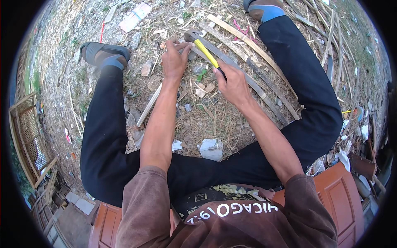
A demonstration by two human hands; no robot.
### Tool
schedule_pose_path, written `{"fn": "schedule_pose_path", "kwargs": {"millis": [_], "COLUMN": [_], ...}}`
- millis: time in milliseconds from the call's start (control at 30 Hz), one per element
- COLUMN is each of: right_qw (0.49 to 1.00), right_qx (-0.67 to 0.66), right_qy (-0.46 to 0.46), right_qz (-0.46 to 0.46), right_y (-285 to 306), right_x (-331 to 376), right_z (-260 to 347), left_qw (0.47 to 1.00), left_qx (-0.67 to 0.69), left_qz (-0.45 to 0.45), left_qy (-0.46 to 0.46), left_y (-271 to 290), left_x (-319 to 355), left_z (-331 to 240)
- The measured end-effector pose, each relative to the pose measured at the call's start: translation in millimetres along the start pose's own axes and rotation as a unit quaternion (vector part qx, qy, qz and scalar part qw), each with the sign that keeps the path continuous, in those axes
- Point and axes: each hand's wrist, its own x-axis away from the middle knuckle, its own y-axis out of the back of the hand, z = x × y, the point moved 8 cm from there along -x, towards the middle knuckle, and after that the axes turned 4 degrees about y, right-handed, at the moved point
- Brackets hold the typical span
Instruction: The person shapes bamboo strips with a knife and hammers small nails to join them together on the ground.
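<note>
My right hand (233, 82) is wrapped round the black grip of a claw hammer (206, 53) with a yellow shaft. The hammer's grey metal head lies up and to the left, just past the fingertips of my left hand (174, 61). That hand is closed, its thumb and forefinger pinched together beside the hammer head; what they hold is too small to make out. Below the hammer, a long weathered wooden strip (242, 74) slants from near the head down to the right. A paler wooden strip (258, 49) lies farther right.
My outstretched legs frame dry grass and gravel strewn with wood scraps. A white stone-like piece (211, 149) lies near my lap. Bundled sticks (331, 37) are at the far right, a wooden lattice frame (31, 138) at the left. Beneath me is a reddish-brown panelled board (337, 198).
</note>
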Motion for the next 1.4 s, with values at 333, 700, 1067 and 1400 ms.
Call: {"fn": "schedule_pose_path", "kwargs": {"millis": [333,700,1067,1400], "right_qw": [1.000,0.998,0.999,1.000], "right_qx": [0.010,-0.038,-0.031,-0.001], "right_qy": [0.010,0.027,-0.016,0.017], "right_qz": [-0.002,-0.046,0.005,0.008], "right_y": [-2,12,-2,-4], "right_x": [-1,-5,2,-5], "right_z": [3,12,-2,2], "left_qw": [1.000,1.000,0.999,0.998], "left_qx": [0.013,-0.006,0.025,0.045], "left_qz": [-0.006,-0.022,-0.018,-0.030], "left_qy": [-0.020,-0.020,0.020,0.021], "left_y": [0,0,-1,-2], "left_x": [1,1,6,6], "left_z": [-1,1,4,6]}}
